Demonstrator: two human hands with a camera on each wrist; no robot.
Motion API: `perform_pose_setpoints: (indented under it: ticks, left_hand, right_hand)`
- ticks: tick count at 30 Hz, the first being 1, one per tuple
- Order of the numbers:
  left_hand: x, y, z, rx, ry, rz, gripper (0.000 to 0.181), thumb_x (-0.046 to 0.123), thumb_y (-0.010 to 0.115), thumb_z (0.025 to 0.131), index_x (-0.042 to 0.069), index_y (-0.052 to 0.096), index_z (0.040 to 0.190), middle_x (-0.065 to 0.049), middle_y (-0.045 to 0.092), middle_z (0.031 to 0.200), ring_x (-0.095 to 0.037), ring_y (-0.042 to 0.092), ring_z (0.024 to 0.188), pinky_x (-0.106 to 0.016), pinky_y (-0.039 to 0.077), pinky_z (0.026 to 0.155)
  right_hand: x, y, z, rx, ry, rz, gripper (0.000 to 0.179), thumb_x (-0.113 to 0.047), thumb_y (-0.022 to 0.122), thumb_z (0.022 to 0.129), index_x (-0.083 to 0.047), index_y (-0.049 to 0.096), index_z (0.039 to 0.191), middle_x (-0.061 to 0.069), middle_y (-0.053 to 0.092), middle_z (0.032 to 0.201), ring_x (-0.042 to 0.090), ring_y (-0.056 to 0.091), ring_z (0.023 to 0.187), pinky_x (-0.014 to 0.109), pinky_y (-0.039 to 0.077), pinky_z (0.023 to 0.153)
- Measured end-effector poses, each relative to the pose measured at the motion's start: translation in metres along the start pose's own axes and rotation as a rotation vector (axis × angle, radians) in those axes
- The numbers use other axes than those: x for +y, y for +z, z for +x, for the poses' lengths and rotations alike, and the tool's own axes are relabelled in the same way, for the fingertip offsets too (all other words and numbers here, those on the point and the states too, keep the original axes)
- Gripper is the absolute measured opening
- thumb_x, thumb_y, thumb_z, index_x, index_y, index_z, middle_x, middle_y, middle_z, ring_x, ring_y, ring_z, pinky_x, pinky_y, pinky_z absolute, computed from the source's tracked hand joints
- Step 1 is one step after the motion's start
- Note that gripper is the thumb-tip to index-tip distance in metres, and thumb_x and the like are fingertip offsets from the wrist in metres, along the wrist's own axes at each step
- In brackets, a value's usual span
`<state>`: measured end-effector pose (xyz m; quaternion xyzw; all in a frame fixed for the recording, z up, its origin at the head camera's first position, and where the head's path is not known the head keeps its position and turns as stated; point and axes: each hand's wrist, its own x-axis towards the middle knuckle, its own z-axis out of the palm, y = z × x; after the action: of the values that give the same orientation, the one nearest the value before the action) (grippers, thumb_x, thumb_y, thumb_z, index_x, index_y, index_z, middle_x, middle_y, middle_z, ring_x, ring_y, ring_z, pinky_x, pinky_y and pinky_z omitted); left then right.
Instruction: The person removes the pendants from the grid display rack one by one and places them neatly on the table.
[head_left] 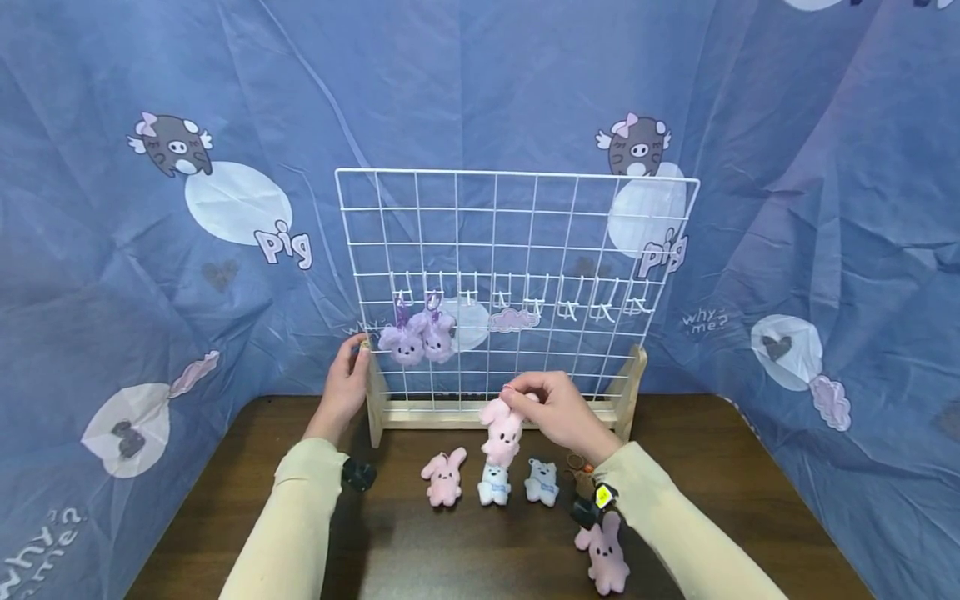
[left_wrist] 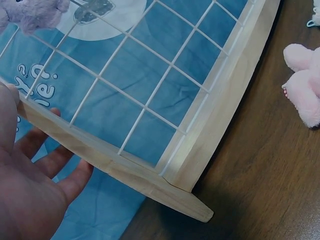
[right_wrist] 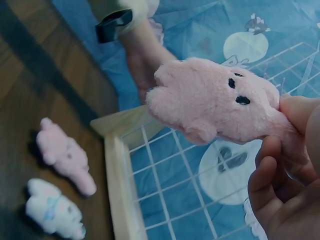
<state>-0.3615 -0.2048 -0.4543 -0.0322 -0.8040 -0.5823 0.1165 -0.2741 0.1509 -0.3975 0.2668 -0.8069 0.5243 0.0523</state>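
Observation:
My right hand (head_left: 558,408) pinches a pink plush bunny keychain (head_left: 502,433) near its head and ears, holding it upright above the table in front of the wire rack. Its dark eyes and body fill the middle of the right wrist view, where the fingers (right_wrist: 267,185) curl at the ear. My left hand (head_left: 347,379) grips the rack's wooden side support (left_wrist: 100,155), thumb on one face and fingers behind. Two purple plush keychains (head_left: 405,343) hang from hooks at the left of the white wire grid (head_left: 495,225). The hooks (head_left: 567,310) run in a row rightward.
On the brown table (head_left: 420,558) lie a pink bunny (head_left: 445,479), two pale blue-white bear plushes (head_left: 542,482) and another pink bunny (head_left: 606,557) at the front right. A brown plush (head_left: 581,479) is partly hidden by my right wrist. Blue printed cloth (head_left: 465,83) surrounds the table.

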Motion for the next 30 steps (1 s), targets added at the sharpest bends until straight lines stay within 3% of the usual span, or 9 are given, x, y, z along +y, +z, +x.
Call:
perform_pose_setpoints:
  ticks: [7, 20, 30]
  left_hand:
    - [-0.001, 0.000, 0.000, 0.001, -0.003, -0.001, 0.044, 0.026, 0.039, 0.116, 0.008, 0.040, 0.156, -0.027, 0.045, 0.158, -0.041, 0.040, 0.148, -0.056, 0.032, 0.121]
    - [-0.002, 0.000, 0.001, 0.008, 0.015, -0.009, 0.043, 0.024, 0.040, 0.116, 0.006, 0.041, 0.155, -0.028, 0.046, 0.157, -0.041, 0.041, 0.147, -0.056, 0.033, 0.120]
    - [-0.003, 0.000, 0.001, -0.004, 0.023, -0.017, 0.044, 0.025, 0.039, 0.116, 0.006, 0.040, 0.155, -0.029, 0.049, 0.154, -0.040, 0.040, 0.149, -0.054, 0.032, 0.122]
  right_hand:
    - [0.014, -0.003, -0.018, -0.040, 0.065, -0.044, 0.014, -0.021, 0.070, 0.103, -0.013, 0.081, 0.101, -0.002, 0.071, 0.086, 0.010, 0.054, 0.067, 0.025, 0.047, 0.058]
    - [0.043, -0.001, -0.045, -0.149, 0.100, -0.099, 0.014, -0.023, 0.069, 0.104, -0.018, 0.081, 0.098, -0.003, 0.071, 0.090, 0.009, 0.057, 0.075, 0.025, 0.050, 0.065]
    - [0.061, 0.001, -0.069, -0.258, 0.135, -0.095, 0.013, -0.024, 0.069, 0.104, -0.018, 0.079, 0.099, -0.005, 0.070, 0.083, 0.005, 0.060, 0.065, 0.025, 0.053, 0.060]
